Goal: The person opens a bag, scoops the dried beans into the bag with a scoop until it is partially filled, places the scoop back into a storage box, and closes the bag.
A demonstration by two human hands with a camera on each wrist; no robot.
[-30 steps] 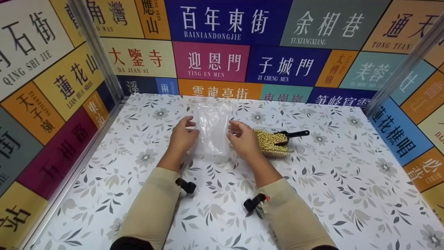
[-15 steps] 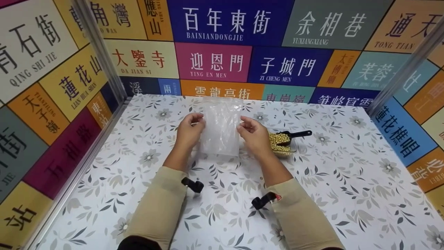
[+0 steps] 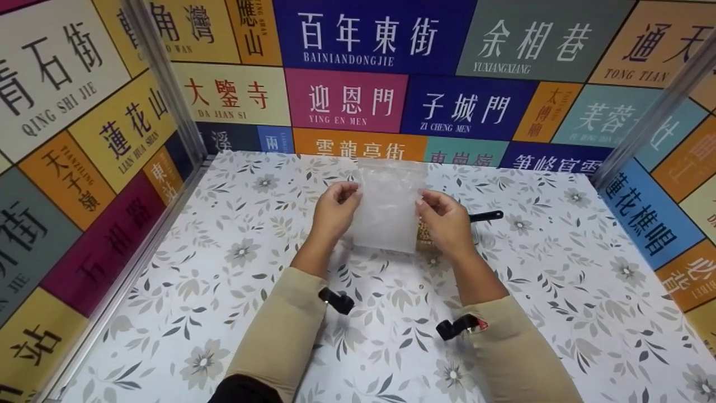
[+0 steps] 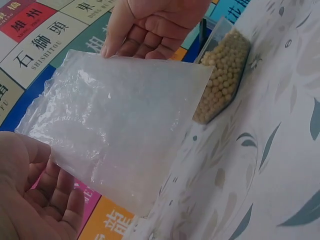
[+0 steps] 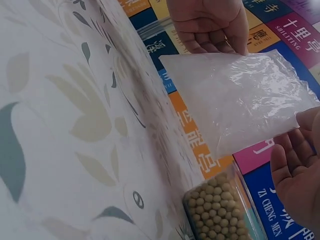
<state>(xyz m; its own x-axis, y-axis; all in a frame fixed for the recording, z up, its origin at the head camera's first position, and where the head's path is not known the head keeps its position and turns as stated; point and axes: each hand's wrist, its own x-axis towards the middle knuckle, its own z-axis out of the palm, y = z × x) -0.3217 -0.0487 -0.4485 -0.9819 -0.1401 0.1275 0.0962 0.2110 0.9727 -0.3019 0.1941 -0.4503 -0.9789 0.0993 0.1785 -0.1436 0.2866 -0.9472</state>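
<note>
A translucent plastic bag (image 3: 387, 210), flat and without visible contents, hangs upright between both hands. My left hand (image 3: 337, 212) pinches its left edge and my right hand (image 3: 447, 221) pinches its right edge, thumbs toward me. In the left wrist view the bag (image 4: 120, 125) is stretched out, its surface wrinkled and shiny. Behind the bag and right hand sits a clear box (image 5: 240, 200) of round yellow beans (image 5: 215, 212), seen full in both wrist views. From the head, the right hand hides most of that box; only the black scoop handle (image 3: 488, 216) sticks out.
A white tablecloth with grey flowers and leaves (image 3: 240, 313) covers the table. Colourful panels with street names (image 3: 347, 95) enclose it at the back and both sides, with metal posts (image 3: 182, 112) at the corners.
Both hands have carried the bag from the table up and to the right, in front of the bean box. The bag is now held tauter and more upright.
</note>
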